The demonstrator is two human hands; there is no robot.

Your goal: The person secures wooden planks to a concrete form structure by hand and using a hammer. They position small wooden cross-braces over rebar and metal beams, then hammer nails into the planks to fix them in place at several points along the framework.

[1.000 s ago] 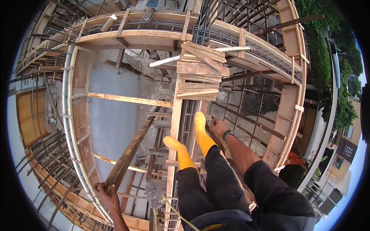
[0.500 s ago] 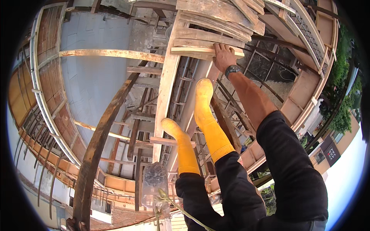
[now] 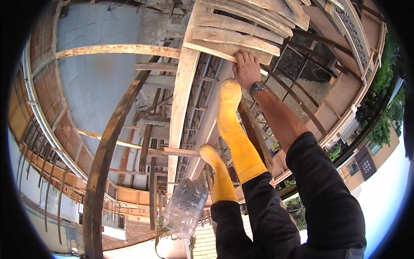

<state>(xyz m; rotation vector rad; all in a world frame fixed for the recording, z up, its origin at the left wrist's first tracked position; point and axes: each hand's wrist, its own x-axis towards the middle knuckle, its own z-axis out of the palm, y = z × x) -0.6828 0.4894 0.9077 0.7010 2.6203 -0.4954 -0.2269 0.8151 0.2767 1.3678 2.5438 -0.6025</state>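
The right hand (image 3: 247, 71) is a little above the middle of the frame. Its fingers are bent and close together, and they curl over the end of a pale strip (image 3: 209, 50) of wood. It looks like a grip, but the palm side is hidden, so I can't tell how tight it is. The strip slants up to the left from the hand, just below a pile of rough boards (image 3: 237, 36) at the top middle.

The boards lie side by side across a long slot with metal bars (image 3: 199, 80) inside. Maybe they are laid that way so the two sides of the slot can hold them up. The strip's far end lies over the long pale board (image 3: 181, 99) that makes the slot's left side, which likely helps carry its weight.

One yellow boot (image 3: 230, 116) is just below the hand. The other boot (image 3: 217, 168) is lower, with its toe by a short cross stick (image 3: 183, 152). The feet seem set apart for balance.

A long dark plank (image 3: 108, 155) runs down the left of the frame. The left hand isn't in the frame, so I can't tell how it is. A clear plastic bag (image 3: 185, 203) is at the lower middle.
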